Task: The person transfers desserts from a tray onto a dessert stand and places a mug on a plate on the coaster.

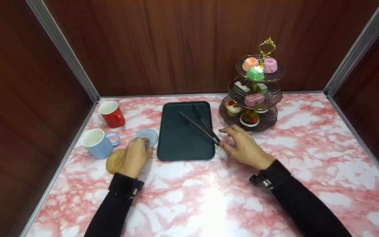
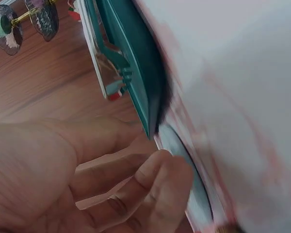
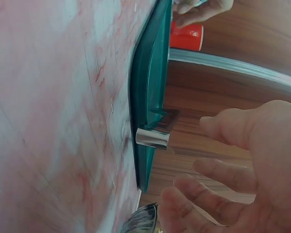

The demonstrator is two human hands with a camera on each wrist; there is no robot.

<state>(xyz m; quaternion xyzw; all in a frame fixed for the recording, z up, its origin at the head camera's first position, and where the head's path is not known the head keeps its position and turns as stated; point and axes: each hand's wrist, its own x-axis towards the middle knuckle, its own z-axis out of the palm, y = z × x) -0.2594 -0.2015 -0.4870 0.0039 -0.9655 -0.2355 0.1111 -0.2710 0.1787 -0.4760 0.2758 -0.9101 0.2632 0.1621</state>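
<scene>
My left hand (image 1: 136, 157) reaches over a round light-blue coaster (image 1: 150, 134), fingertips bent down at its near edge. In the left wrist view the thumb stands apart from the fingers beside that coaster (image 2: 184, 167). My right hand (image 1: 244, 148) hovers at the right rim of a dark green tray (image 1: 184, 149), its fingers spread around the joined end of a pair of tongs (image 1: 198, 127). The tongs lie slanted on the tray, arms apart. In the right wrist view a gap shows between the fingers and the shiny metal end of the tongs (image 3: 153, 138).
A woven tan coaster (image 1: 113, 162) lies partly under the left hand. Farther left stand a light-blue mug (image 1: 100, 146) and a red mug (image 1: 113, 116). Behind the right hand rises a three-tier stand (image 1: 270, 118) holding several small cakes. Wooden panels (image 1: 163, 49) enclose the marbled table.
</scene>
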